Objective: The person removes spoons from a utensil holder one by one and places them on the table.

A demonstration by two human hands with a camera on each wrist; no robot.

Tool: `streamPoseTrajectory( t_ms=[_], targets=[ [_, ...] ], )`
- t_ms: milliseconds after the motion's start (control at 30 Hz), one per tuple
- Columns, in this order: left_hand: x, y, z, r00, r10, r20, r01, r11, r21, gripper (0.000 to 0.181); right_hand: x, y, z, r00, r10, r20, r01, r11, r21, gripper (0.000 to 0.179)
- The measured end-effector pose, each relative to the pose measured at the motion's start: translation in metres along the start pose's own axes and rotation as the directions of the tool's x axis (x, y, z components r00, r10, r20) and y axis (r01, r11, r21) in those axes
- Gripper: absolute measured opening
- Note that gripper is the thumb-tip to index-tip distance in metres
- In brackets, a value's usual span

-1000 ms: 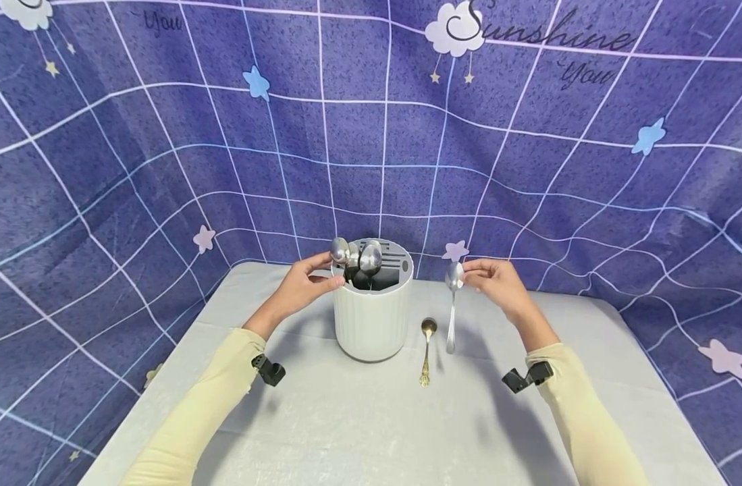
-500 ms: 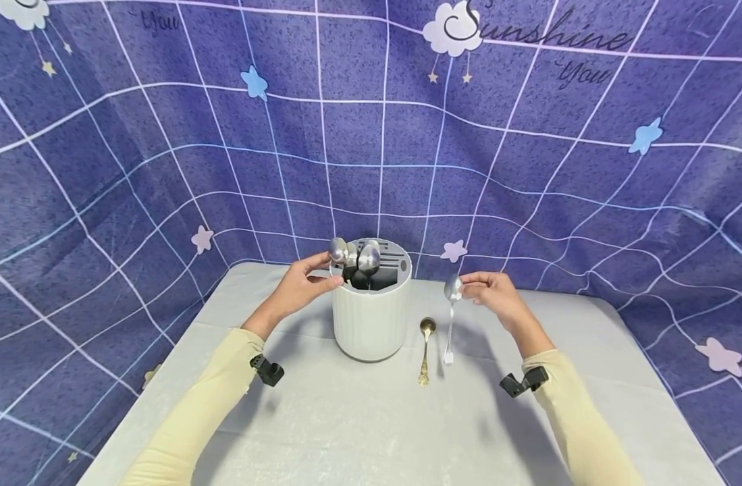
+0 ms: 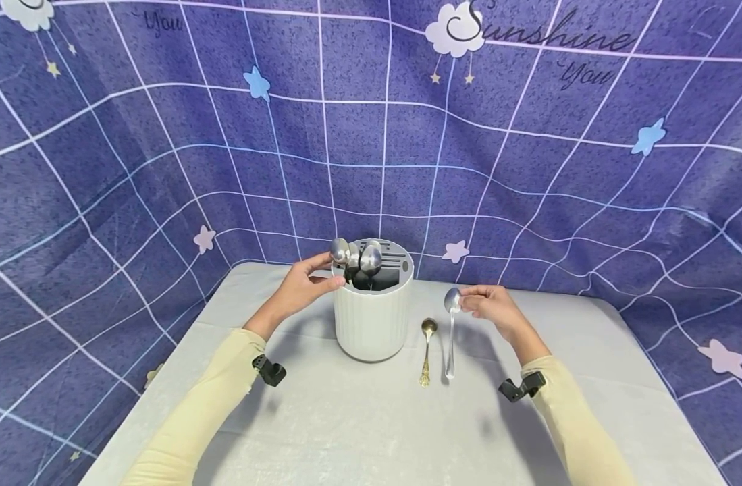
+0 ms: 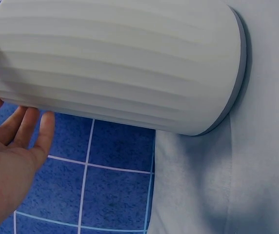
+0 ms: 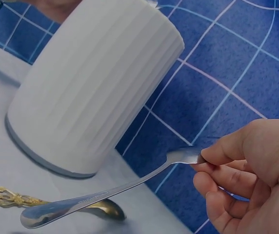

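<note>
A white ribbed holder [image 3: 371, 331] stands upright on the surface [image 3: 346, 425], metal spoons [image 3: 371, 258] inside, bowls up; the left hand [image 3: 300, 287] grips its rim; the right hand [image 3: 491, 305] pinches a silver spoon [image 5: 110, 192] bowl-up, right of the holder; a gold spoon [image 3: 427, 361] lies between.

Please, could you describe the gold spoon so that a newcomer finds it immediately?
In the head view, find the white holder. To its right, the gold spoon lies on the table. Its ornate handle and colour distinguish it from the silver spoon in the right hand.
</note>
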State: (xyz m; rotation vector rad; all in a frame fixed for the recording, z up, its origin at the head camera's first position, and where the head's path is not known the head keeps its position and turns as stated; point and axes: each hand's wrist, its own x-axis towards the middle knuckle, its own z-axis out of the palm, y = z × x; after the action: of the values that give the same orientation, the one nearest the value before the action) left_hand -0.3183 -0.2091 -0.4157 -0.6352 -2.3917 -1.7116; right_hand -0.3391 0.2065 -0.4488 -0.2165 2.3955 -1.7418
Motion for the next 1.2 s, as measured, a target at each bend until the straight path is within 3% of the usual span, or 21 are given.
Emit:
streamPoseTrajectory(
  t_ms=[733,1200],
  targets=[
    [0.0,-0.001,-0.001,0.999,-0.045,0.012,0.045,0.999,-0.008,0.065,0.003,0.029,0.004,0.996,0.078,0.051,-0.084,0.99,0.117,0.037],
    [0.0,-0.001,-0.001,1.0,-0.024,0.006,0.024,1.0,0.013,0.063,0.007,0.043,0.006,0.993,0.102,0.06,-0.107,0.989,0.099,0.037]
  ],
)
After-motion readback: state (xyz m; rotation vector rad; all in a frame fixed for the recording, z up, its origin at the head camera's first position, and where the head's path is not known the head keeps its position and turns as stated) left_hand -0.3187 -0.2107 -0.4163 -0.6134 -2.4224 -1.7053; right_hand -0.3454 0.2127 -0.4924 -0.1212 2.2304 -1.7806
